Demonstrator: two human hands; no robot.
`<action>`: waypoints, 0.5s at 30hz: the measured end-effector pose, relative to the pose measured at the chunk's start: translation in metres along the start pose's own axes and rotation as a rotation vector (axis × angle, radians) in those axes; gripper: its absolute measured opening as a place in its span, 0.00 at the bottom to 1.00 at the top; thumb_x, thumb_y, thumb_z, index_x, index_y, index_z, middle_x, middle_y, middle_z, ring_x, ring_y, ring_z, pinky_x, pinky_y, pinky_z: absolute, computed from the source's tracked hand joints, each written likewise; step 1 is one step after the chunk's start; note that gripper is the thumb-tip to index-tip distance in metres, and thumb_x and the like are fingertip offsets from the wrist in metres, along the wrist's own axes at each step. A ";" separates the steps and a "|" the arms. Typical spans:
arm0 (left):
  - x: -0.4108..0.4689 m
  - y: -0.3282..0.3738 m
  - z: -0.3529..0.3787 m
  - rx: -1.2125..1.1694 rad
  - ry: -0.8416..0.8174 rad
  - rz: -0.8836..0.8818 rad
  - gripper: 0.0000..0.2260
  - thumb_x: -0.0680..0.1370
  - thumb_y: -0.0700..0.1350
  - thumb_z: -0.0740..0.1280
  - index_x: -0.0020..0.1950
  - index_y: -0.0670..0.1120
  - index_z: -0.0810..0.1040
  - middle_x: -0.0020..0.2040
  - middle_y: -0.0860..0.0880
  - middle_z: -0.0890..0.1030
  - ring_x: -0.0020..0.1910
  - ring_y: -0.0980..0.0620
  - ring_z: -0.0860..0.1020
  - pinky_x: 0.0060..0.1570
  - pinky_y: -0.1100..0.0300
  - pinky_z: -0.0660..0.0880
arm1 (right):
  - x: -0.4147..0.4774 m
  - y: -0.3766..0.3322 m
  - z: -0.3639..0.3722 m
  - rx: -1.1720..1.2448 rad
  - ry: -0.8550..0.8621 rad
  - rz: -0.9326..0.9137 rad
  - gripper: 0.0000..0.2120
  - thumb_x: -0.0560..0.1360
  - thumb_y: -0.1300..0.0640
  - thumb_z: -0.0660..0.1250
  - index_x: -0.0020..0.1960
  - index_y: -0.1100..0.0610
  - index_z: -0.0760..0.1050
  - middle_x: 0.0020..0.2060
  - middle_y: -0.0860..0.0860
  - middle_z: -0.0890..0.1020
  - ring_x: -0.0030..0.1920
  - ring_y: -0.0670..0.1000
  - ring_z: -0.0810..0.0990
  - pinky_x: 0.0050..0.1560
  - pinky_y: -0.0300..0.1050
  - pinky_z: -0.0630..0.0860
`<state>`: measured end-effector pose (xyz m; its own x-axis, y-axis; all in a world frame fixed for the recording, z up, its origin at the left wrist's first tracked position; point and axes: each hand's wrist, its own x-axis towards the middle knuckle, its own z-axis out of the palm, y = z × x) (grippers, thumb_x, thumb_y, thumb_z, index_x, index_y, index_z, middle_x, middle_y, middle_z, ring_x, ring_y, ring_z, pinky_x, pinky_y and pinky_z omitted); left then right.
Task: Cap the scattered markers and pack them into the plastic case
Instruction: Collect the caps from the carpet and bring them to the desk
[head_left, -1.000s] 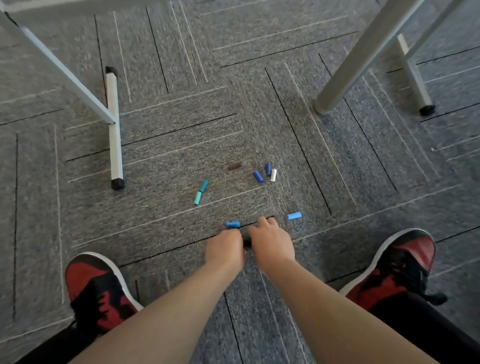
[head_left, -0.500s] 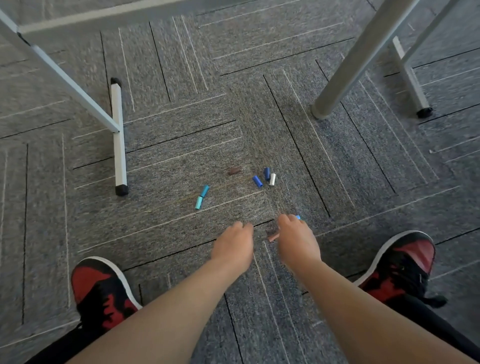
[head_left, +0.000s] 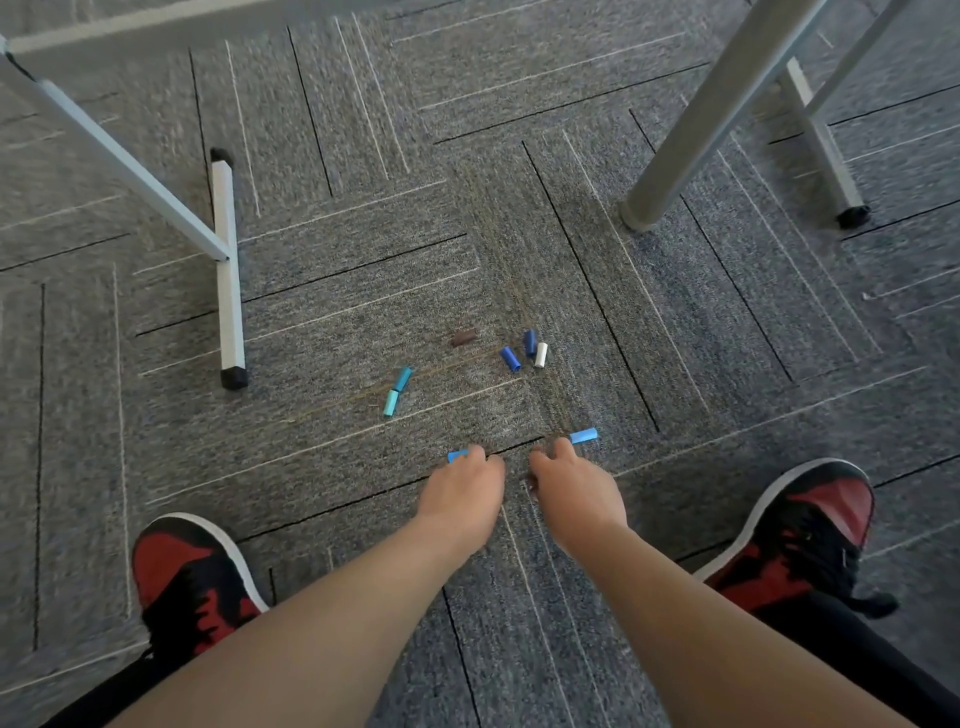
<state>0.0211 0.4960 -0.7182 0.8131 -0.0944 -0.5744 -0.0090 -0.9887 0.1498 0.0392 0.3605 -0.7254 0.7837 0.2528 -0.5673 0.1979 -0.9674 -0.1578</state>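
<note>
Head view looks down on a grey carpet (head_left: 675, 364), where both bare arms reach forward and down, side by side, between two red and black shoes (head_left: 192, 577). The left hand (head_left: 462, 493) is knuckles-up, its fingers curled down onto a blue cap (head_left: 457, 456) that peeks out at the fingertips. Whether it pinches the cap or only touches it, I cannot tell. The right hand (head_left: 576, 493) is curled the same way, its fingertips just beside a light blue cap (head_left: 584, 435). Something dark shows under its thumb side, and its grip cannot be told either. Farther off lie two teal caps (head_left: 402, 378) end to end at left, a brown cap (head_left: 463, 338), and two dark blue caps (head_left: 510, 358) beside a white cap (head_left: 541, 355). A round table leg (head_left: 717, 104) stands far right.
</note>
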 end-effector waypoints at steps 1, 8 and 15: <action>0.000 0.002 -0.001 -0.024 0.006 -0.025 0.17 0.74 0.31 0.67 0.60 0.44 0.72 0.57 0.45 0.73 0.49 0.45 0.78 0.42 0.53 0.74 | -0.001 -0.001 0.000 0.007 0.011 -0.008 0.12 0.79 0.65 0.62 0.61 0.56 0.69 0.59 0.54 0.69 0.45 0.56 0.80 0.38 0.47 0.74; 0.003 0.001 -0.007 -0.173 0.086 -0.045 0.25 0.76 0.30 0.65 0.70 0.45 0.64 0.59 0.45 0.77 0.48 0.47 0.79 0.40 0.55 0.76 | 0.004 0.001 -0.014 0.113 0.110 0.084 0.18 0.77 0.67 0.59 0.65 0.56 0.62 0.54 0.55 0.78 0.46 0.57 0.81 0.41 0.49 0.76; 0.016 -0.017 -0.011 -0.157 0.151 -0.156 0.15 0.78 0.37 0.66 0.62 0.46 0.67 0.52 0.47 0.74 0.39 0.52 0.75 0.32 0.60 0.69 | 0.016 0.026 -0.024 0.060 0.149 0.196 0.17 0.75 0.68 0.65 0.62 0.56 0.72 0.58 0.54 0.75 0.43 0.50 0.76 0.44 0.43 0.76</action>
<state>0.0405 0.5131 -0.7206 0.8754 0.0883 -0.4753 0.2042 -0.9587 0.1980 0.0709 0.3387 -0.7191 0.8827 0.0518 -0.4671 0.0018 -0.9943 -0.1068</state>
